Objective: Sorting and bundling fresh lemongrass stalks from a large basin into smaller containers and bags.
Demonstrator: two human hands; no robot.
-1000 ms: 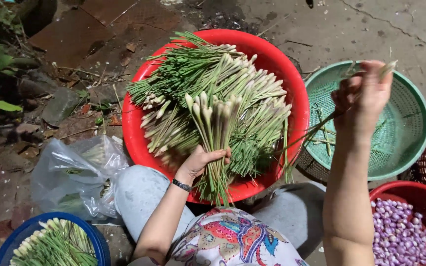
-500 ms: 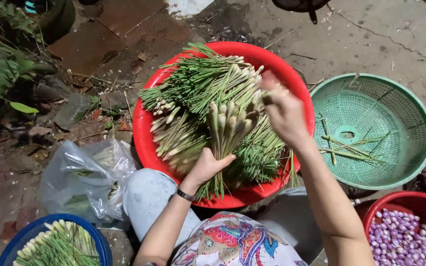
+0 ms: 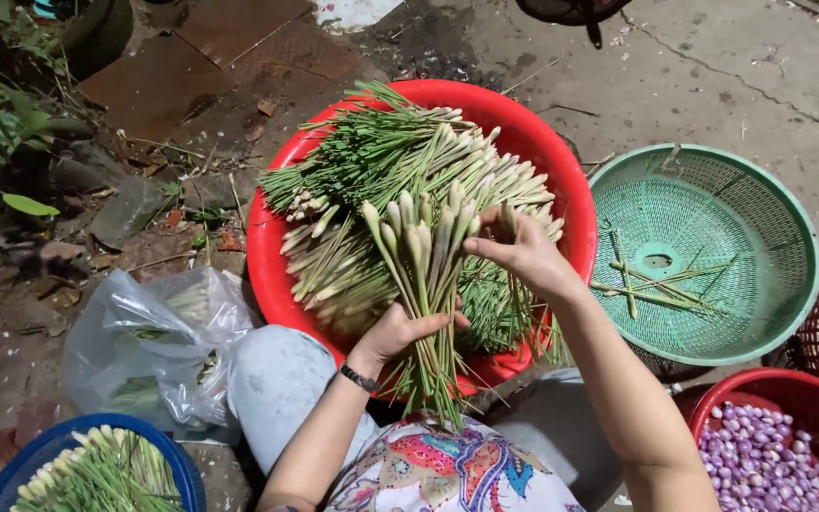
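- The left hand (image 3: 400, 334) is clenched around a bunch of green stalks (image 3: 421, 284), gripping it near the middle; the pale bulb tips stand upward and fan out a little, the thin green ends hang down toward the person's lap; a dark band sits on that wrist.
- The right hand (image 3: 521, 254) is at the top of the same bunch, its fingertips (image 3: 478, 246) pinching at one of the pale tips; whether it grasps a single stalk or only touches the cluster, I cannot tell.
- The bunch is held over the near edge of a red basin (image 3: 561, 180), which is heaped with more loose stalks (image 3: 381, 171) of the same kind, bulb ends mostly pointing right and down-left.
- Just right of the basin stands a green plastic sieve basket (image 3: 770, 228) with a few thin green trimmings (image 3: 651, 284) lying in it.
- At the lower right, a red bowl (image 3: 713, 408) holds small purple shallots (image 3: 760, 455).
- Left of the person's knee lies a crumpled clear plastic bag (image 3: 154, 341); below it a blue basin (image 3: 40, 450) holds more pale-tipped stalks.
- The ground is concrete and dirt, with leaves at the far left.
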